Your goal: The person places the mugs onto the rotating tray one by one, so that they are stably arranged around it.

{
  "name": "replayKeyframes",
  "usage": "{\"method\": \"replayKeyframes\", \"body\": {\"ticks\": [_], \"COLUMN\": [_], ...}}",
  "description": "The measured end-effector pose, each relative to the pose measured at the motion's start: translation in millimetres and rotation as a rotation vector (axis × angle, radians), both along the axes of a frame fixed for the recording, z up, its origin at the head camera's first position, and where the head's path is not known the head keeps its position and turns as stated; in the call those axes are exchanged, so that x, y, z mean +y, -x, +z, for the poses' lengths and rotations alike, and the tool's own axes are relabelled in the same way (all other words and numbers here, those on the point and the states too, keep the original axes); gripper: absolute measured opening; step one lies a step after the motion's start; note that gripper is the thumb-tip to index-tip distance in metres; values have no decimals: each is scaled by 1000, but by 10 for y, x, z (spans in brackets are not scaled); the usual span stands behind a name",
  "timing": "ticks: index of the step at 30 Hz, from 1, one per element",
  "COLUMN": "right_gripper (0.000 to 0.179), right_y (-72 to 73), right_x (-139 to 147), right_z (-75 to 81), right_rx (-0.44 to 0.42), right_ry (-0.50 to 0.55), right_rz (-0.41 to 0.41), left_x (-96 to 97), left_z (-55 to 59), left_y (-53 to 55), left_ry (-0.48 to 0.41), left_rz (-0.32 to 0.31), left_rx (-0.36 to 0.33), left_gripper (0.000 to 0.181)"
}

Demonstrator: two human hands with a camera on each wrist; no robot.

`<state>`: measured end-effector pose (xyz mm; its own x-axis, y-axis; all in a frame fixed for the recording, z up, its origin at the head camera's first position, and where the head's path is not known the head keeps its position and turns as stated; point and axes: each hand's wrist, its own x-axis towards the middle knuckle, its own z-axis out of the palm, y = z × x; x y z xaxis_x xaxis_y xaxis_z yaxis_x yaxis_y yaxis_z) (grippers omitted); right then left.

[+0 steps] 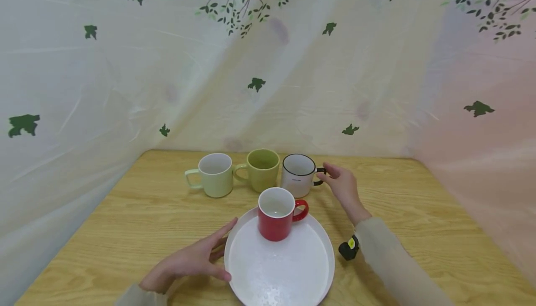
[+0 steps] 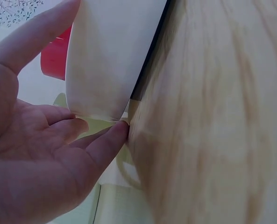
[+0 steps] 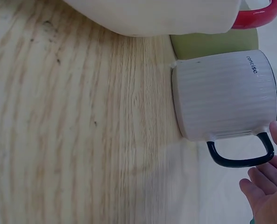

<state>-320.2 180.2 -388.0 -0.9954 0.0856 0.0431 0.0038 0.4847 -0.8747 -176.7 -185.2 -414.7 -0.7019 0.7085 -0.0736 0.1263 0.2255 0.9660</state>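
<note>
A round white tray (image 1: 289,273) lies at the front of the table, with a red mug (image 1: 274,224) upright near its far rim. My left hand (image 1: 192,259) rests against the tray's left side, thumb and fingers spread along the rim; in the left wrist view fingertips (image 2: 122,128) touch the tray wall (image 2: 110,60). A white mug (image 1: 296,182) with black rim and handle stands behind the tray. My right hand (image 1: 343,187) is at its black handle (image 3: 238,162), thumb on one side and fingers on the other, not visibly closed around it.
Left of the white mug stand an olive-green mug (image 1: 264,176) and a pale green mug (image 1: 217,180), handles pointing left. A small black object with a yellow mark (image 1: 349,249) is beside the right sleeve. A leaf-patterned curtain (image 1: 293,110) hangs behind the wooden table (image 1: 167,203).
</note>
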Motion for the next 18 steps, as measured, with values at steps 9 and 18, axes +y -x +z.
{"method": "replayKeyframes", "body": {"ticks": [9,18], "right_gripper": [54,48], "right_y": [88,121], "right_x": [-11,5], "right_z": [-38,-80], "right_rx": [3,12], "right_ry": [-8,-13], "right_rz": [23,22], "left_x": [32,42], "left_z": [-7,21], "left_y": [-13,-37], "left_ry": [7,47], "left_rz": [4,26], "left_rx": [32,12], "left_gripper": [117,119]}}
